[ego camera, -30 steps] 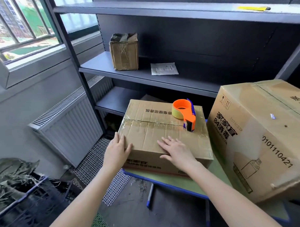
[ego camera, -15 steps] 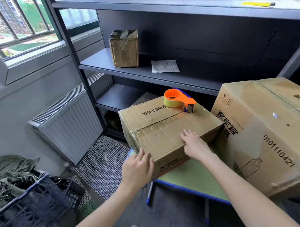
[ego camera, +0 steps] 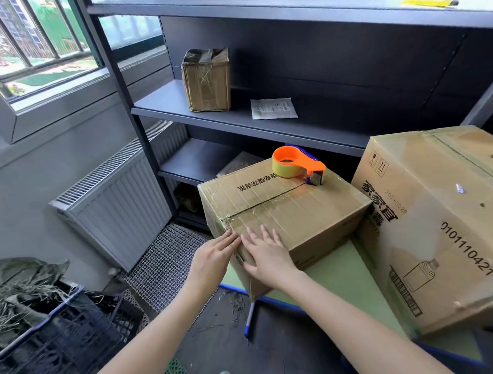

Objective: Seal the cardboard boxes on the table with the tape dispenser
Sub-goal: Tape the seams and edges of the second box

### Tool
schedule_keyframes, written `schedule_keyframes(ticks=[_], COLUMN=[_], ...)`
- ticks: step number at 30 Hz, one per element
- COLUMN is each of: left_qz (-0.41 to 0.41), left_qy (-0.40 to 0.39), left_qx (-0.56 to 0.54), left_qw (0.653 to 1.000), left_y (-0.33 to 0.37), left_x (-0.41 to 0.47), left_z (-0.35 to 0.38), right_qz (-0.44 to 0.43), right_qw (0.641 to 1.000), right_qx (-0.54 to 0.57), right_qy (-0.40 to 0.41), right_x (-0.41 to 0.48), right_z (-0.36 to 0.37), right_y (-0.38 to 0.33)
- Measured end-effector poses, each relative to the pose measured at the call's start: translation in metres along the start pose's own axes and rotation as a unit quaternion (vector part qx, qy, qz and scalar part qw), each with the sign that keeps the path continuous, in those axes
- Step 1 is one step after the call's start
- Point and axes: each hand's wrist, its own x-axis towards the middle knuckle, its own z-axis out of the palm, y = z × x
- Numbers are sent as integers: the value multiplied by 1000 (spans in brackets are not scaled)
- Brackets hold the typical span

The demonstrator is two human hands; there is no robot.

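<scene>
From my head camera, the smaller cardboard box [ego camera: 291,216] sits closed on the green table [ego camera: 340,276], clear tape along its seam, and its near corner overhangs the table edge. The orange tape dispenser [ego camera: 296,168] rests on its far top. My left hand [ego camera: 214,258] and right hand [ego camera: 267,256] lie flat, fingers straight, pressing either side of that corner. The large cardboard box [ego camera: 436,225] crowds its right side. A black crate [ego camera: 58,339] of dry grass stands on the floor to the left.

The box [ego camera: 297,221] turned; left hand [ego camera: 211,260] and right hand [ego camera: 267,256] now meet at its corner.
</scene>
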Motion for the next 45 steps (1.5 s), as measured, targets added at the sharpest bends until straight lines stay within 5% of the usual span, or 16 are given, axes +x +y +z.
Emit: schedule_keyframes(ticks=[10, 19, 27, 35, 45], left_qz=[61, 29, 15, 65, 99], left_qy=[36, 29, -25, 13, 28], left_qx=[-18, -21, 28, -30, 4], left_qw=[997, 999, 999, 997, 995], left_y=[21, 25, 12, 12, -1], left_x=[1, 26, 37, 57, 35], left_z=[10, 16, 20, 18, 46], right_qz=[-95, -51, 22, -18, -24], right_qw=[992, 995, 995, 997, 985], right_qx=[78, 76, 85, 31, 91], right_qy=[-3, -30, 54, 68, 147], right_x=[-22, -42, -44, -15, -3], right_z=[3, -6, -2, 2, 17], right_y=[47, 103, 112, 80, 83])
